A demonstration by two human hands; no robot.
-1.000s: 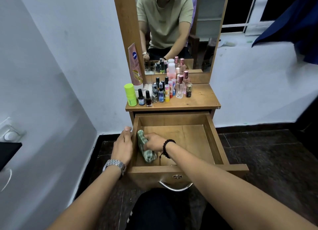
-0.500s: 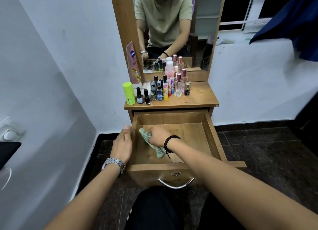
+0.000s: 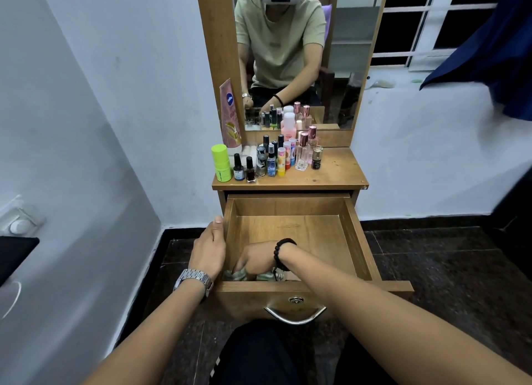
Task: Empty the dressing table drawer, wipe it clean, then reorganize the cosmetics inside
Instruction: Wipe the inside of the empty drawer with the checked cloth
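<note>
The wooden drawer of the dressing table is pulled out, and its floor is bare apart from a cloth. My right hand, with a black bead bracelet at the wrist, presses a green-and-white cloth into the drawer's front left corner. Most of the cloth is hidden under the hand. My left hand, with a metal watch on the wrist, grips the outside of the drawer's left wall. Several cosmetics stand grouped on the tabletop above the drawer.
A mirror rises behind the tabletop, with a pink tube leaning on its frame. A white wall stands close on the left. The floor is dark tile. A blue cloth hangs at the upper right.
My right hand has dragged the cloth from the middle left of the drawer back toward me into the front left corner. My left hand has stayed on the drawer's left wall.
</note>
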